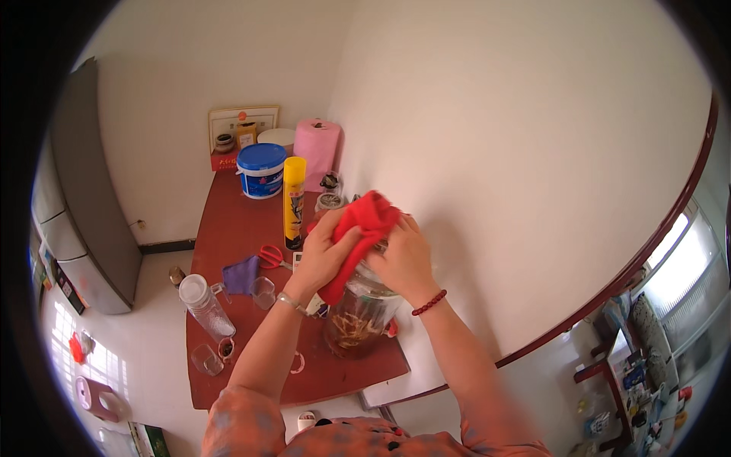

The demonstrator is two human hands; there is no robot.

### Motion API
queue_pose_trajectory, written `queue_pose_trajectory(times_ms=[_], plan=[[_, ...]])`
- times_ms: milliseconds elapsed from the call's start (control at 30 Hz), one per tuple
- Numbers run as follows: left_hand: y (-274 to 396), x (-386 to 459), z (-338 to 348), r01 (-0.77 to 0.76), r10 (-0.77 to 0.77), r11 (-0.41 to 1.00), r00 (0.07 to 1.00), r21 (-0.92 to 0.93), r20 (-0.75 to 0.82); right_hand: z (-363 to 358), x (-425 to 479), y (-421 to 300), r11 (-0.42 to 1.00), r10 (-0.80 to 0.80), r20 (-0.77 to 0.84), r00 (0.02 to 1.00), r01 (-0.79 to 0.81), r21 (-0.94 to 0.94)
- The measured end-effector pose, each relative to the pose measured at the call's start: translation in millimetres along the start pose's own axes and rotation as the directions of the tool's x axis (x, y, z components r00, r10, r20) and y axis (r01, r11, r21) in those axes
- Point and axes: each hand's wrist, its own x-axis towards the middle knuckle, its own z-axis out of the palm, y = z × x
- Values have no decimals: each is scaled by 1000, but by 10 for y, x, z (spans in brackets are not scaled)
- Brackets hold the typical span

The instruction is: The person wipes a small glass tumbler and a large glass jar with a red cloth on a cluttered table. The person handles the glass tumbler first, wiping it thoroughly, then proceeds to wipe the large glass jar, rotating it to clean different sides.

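Observation:
A bunched red cloth (368,220) is held up over a large glass jar (357,328) with brown, strand-like contents in its lower part. My left hand (326,251) grips the cloth from the left, and a length of it hangs below my wrist. From the other side, my right hand (404,257) curls its fingers against the cloth. A small glassy part shows between my hands; whether it belongs to the jar's top or to a separate lid is unclear. Cloth and hands hide most of the jar's mouth.
On the red table (257,348) stand a yellow spray can (294,203), a blue-lidded bucket (261,171), a pink paper roll (316,151) and a glass pitcher (207,308). Red-handled scissors (270,256), a purple cloth (241,275) and glass cups (263,293) are left of my arms. A wall (514,171) rises to the right.

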Motion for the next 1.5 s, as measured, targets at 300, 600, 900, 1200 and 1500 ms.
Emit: queue_pose_trajectory(times_ms=[300,600,900,1200,1500], plan=[[-632,-421,-366,180,-102,973,898,146,-428,23,-85,69,995,55,-130,990,-44,90],[-319,493,-158,190,-59,906,941,-377,333,200,-59,169,996,35,-102,994,-27,84],[-947,-101,-224,398,-289,675,917,-621,273,182,-85,125,987,61,-90,994,-47,152],[-619,673,-388,119,22,893,951,-433,308,163,-54,100,989,31,-113,993,-15,146],[-727,422,-135,544,-342,520,839,-659,422,158,-78,133,989,56,-111,992,-41,139]])
